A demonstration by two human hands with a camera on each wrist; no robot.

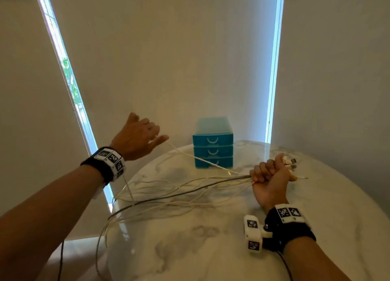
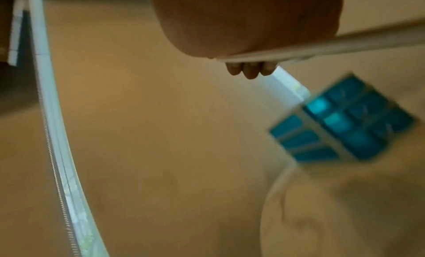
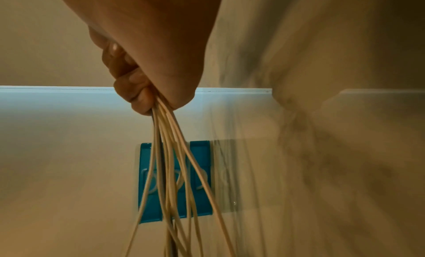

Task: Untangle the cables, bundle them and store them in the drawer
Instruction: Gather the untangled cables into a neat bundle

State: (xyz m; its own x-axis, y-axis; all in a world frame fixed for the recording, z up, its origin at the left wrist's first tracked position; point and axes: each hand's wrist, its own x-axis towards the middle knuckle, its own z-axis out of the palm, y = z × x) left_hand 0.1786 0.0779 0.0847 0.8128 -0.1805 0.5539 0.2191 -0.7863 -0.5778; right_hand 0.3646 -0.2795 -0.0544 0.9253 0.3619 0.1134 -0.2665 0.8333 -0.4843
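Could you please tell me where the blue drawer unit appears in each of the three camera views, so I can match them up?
Head: the blue drawer unit stands upright at centre, on the far side of the marble table.
Left wrist: blurred and tilted, at the right edge below the fingers.
Right wrist: low centre, turned sideways, behind the cables hanging from the right hand.
Shared landmark: the bright window strip.

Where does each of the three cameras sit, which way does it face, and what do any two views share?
Head: worn high, looks down at the table; both forearms, left hand, right hand show.
Left wrist: looks along the palm; fingertips on one white cable.
Right wrist: looks along the fist onto the cables.
All share the blue drawer unit.
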